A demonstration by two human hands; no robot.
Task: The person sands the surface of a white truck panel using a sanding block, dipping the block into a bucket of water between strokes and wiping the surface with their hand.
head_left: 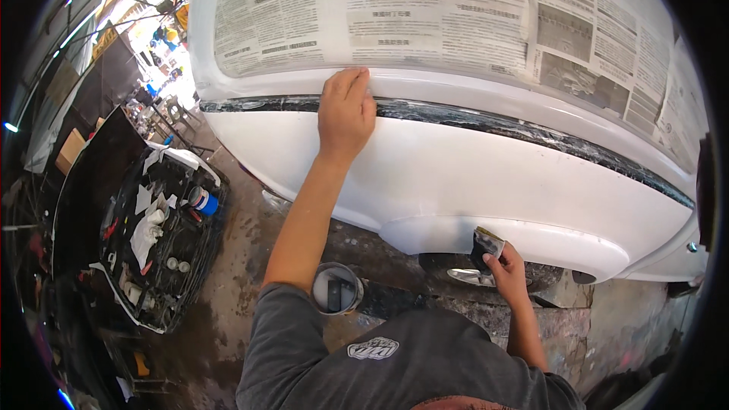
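Observation:
A white car body panel (pixel 471 159) stretches across in front of me, with a scuffed black strip (pixel 486 120) along its upper part. My left hand (pixel 347 114) lies over that strip, against the white ledge below the window, fingers bent with a small gap between them and nothing held. Lower right, my right hand (pixel 507 266) grips a sanding block (pixel 487 243) wrapped in dark sandpaper, its top edge yellowish. The block is at the lower edge of the wheel arch (pixel 547 235). Whether it touches the panel I cannot tell.
Newspaper (pixel 440 15) masks the windows above. A wheel (pixel 471 273) shows under the arch. Near my left arm stands a bucket (pixel 338 289) with a dark block inside. Left, a car part (pixel 171 258) on the floor carries rags and a blue can (pixel 203 201).

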